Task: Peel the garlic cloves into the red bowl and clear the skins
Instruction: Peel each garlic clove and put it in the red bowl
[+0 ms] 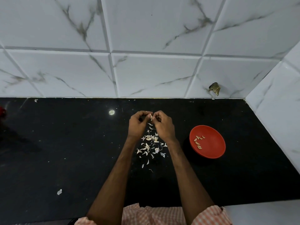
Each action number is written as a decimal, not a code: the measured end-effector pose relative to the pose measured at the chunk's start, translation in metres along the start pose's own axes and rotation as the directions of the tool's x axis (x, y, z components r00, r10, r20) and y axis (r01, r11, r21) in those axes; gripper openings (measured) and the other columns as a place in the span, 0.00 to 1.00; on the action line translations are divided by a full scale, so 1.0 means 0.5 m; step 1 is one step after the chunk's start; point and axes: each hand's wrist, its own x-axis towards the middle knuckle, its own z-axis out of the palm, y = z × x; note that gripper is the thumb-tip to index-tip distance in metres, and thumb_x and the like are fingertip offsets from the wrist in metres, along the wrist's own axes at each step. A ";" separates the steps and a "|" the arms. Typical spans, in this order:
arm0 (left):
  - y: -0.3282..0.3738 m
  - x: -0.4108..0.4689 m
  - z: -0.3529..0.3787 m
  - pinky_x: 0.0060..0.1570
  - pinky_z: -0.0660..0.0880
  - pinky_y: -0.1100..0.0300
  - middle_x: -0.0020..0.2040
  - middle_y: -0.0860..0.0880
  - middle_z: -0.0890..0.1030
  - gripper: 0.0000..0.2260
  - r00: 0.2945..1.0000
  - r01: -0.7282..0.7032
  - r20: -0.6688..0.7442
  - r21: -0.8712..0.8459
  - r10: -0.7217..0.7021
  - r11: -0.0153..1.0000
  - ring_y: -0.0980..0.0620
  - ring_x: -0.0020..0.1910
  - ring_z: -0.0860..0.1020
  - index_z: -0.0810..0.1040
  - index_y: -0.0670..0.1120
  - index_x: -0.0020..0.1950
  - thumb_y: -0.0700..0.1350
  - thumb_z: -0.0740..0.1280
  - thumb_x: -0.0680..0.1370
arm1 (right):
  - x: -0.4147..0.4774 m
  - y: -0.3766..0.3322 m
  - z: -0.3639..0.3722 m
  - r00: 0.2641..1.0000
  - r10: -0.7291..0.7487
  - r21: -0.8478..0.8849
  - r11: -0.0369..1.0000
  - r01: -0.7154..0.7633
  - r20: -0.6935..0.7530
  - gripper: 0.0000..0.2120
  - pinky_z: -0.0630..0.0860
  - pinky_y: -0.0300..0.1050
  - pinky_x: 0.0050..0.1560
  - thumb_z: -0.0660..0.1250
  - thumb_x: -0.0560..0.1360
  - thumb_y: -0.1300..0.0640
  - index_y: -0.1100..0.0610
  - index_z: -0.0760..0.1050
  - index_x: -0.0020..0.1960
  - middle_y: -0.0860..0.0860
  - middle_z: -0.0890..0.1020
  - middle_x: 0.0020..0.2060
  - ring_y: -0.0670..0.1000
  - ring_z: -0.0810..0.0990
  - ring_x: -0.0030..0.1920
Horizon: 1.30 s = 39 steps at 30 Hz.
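We hold one small pale garlic clove [151,117] above the black polished stone counter [65,143], pinched between both hands. Left hand [138,125] and right hand [163,126] meet at the fingertips, fingers curled tight around the clove; a thin strip of skin shows between them. We cannot tell which hand carries the clove and which pulls the skin.

Handling, as we judge it: the clove is light, firm and slick once bare, so we grip it at the ends and work the skin loose from the tip with a nail. The skins are papery, near weightless, likely to drift or cling to the fingers; sweeping them together should go better than picking them up singly.

Directly beneath the hands lies a scatter of whitish papery garlic skins [150,144], loosely spread, a few flecks strayed farther off. The round red plastic bowl [214,153] sits to our right, near the right forearm, apart from the skins. In it rest a handful of peeled cream-coloured cloves [198,141], grouped toward its left side.
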 end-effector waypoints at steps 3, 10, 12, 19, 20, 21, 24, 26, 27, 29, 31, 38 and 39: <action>0.003 0.003 0.002 0.49 0.79 0.61 0.50 0.46 0.86 0.07 1.000 -0.007 0.009 -0.011 0.007 1.000 0.53 0.48 0.84 0.84 0.40 0.56 0.37 0.68 0.80 | -0.002 -0.003 0.005 1.000 0.001 -0.073 0.997 0.001 0.027 0.07 0.72 0.47 0.46 0.62 0.83 0.48 0.50 0.74 0.51 0.45 0.83 0.45 0.46 0.81 0.44; 0.003 -0.007 0.003 0.48 0.80 0.62 0.51 0.46 0.85 0.10 0.999 0.015 0.036 -0.093 -0.012 0.996 0.55 0.49 0.83 0.82 0.39 0.60 0.36 0.70 0.79 | -0.004 -0.010 0.012 0.998 -0.053 -0.189 0.980 0.055 0.018 0.08 0.76 0.52 0.47 0.56 0.85 0.52 0.53 0.71 0.56 0.49 0.81 0.46 0.50 0.80 0.45; 0.008 -0.011 0.001 0.37 0.79 0.63 0.48 0.45 0.84 0.12 0.999 0.045 0.023 -0.146 -0.042 0.988 0.53 0.42 0.82 0.81 0.40 0.62 0.36 0.70 0.78 | -0.004 -0.009 0.011 0.998 -0.059 -0.182 0.981 0.059 0.009 0.06 0.75 0.50 0.47 0.57 0.85 0.53 0.53 0.71 0.55 0.49 0.81 0.47 0.51 0.80 0.45; -0.003 -0.013 0.001 0.24 0.75 0.60 0.44 0.44 0.85 0.10 0.988 0.145 -0.014 -0.215 -0.151 0.966 0.45 0.34 0.79 0.80 0.41 0.58 0.37 0.72 0.78 | -0.002 -0.002 0.017 0.999 -0.048 -0.105 0.993 0.047 -0.004 0.06 0.74 0.48 0.43 0.58 0.85 0.54 0.54 0.73 0.54 0.49 0.80 0.45 0.49 0.79 0.43; -0.003 -0.013 0.000 0.24 0.75 0.60 0.44 0.45 0.85 0.10 0.988 0.146 -0.007 -0.216 -0.151 0.965 0.47 0.33 0.79 0.80 0.41 0.59 0.36 0.71 0.78 | -0.002 -0.001 0.018 0.999 -0.043 -0.094 0.995 0.042 -0.010 0.06 0.74 0.47 0.42 0.59 0.85 0.54 0.54 0.73 0.54 0.49 0.80 0.45 0.49 0.79 0.42; -0.003 -0.013 -0.001 0.24 0.75 0.60 0.43 0.45 0.85 0.10 0.988 0.151 -0.001 -0.219 -0.155 0.964 0.50 0.32 0.79 0.79 0.41 0.59 0.36 0.70 0.78 | -0.002 0.000 0.018 0.999 -0.040 -0.084 0.996 0.038 -0.015 0.06 0.73 0.46 0.41 0.59 0.85 0.54 0.54 0.73 0.54 0.48 0.80 0.44 0.48 0.79 0.42; -0.001 -0.016 -0.004 0.24 0.74 0.61 0.43 0.45 0.84 0.11 0.984 0.175 0.004 -0.231 -0.179 0.957 0.54 0.30 0.78 0.78 0.40 0.61 0.35 0.68 0.79 | -0.001 0.002 0.019 0.999 -0.031 -0.039 0.999 0.030 -0.024 0.06 0.74 0.44 0.39 0.59 0.85 0.54 0.54 0.73 0.53 0.48 0.81 0.43 0.46 0.80 0.40; -0.001 -0.017 -0.005 0.24 0.74 0.62 0.42 0.47 0.84 0.11 0.981 0.189 0.005 -0.236 -0.193 0.953 0.56 0.30 0.78 0.78 0.39 0.62 0.34 0.68 0.80 | -0.001 0.003 0.019 1.000 -0.015 0.000 1.000 0.015 -0.026 0.06 0.76 0.43 0.39 0.59 0.85 0.54 0.54 0.74 0.54 0.48 0.81 0.42 0.46 0.80 0.39; -0.001 -0.017 -0.006 0.24 0.74 0.62 0.42 0.47 0.84 0.11 0.980 0.195 0.007 -0.244 -0.200 0.950 0.56 0.30 0.77 0.78 0.40 0.63 0.34 0.68 0.80 | 0.000 0.003 0.019 1.000 -0.005 0.013 1.000 0.006 -0.025 0.05 0.75 0.41 0.38 0.60 0.85 0.54 0.54 0.74 0.54 0.49 0.82 0.42 0.46 0.81 0.40; -0.002 -0.019 -0.006 0.25 0.74 0.62 0.44 0.46 0.84 0.12 0.976 0.213 0.009 -0.275 -0.219 0.938 0.55 0.31 0.77 0.78 0.40 0.63 0.35 0.68 0.80 | 0.001 0.006 0.020 0.999 0.004 0.034 0.999 -0.003 -0.038 0.04 0.75 0.40 0.39 0.61 0.84 0.55 0.54 0.74 0.54 0.49 0.83 0.42 0.46 0.81 0.41; -0.002 -0.021 -0.007 0.26 0.73 0.63 0.44 0.46 0.84 0.12 0.970 0.231 0.001 -0.314 -0.243 0.921 0.56 0.31 0.77 0.78 0.41 0.63 0.35 0.68 0.79 | 0.003 0.014 0.023 0.996 0.011 0.064 0.998 -0.006 -0.085 0.03 0.76 0.40 0.42 0.65 0.82 0.57 0.55 0.76 0.52 0.48 0.83 0.42 0.45 0.82 0.42; -0.009 -0.026 -0.017 0.26 0.73 0.64 0.47 0.46 0.85 0.15 0.959 0.255 -0.025 -0.367 -0.283 0.895 0.56 0.32 0.77 0.77 0.39 0.64 0.36 0.71 0.78 | -0.003 0.064 0.033 0.988 0.105 0.070 0.993 -0.097 -0.111 0.04 0.83 0.50 0.46 0.73 0.76 0.63 0.59 0.80 0.51 0.50 0.84 0.41 0.48 0.84 0.40; -0.008 -0.027 -0.017 0.26 0.73 0.64 0.47 0.47 0.85 0.15 0.960 0.252 -0.028 -0.357 -0.279 0.900 0.56 0.32 0.78 0.77 0.39 0.64 0.35 0.71 0.77 | -0.004 0.069 0.036 0.990 0.104 0.030 0.994 -0.101 -0.101 0.03 0.83 0.51 0.47 0.73 0.77 0.61 0.60 0.81 0.50 0.51 0.85 0.42 0.48 0.84 0.41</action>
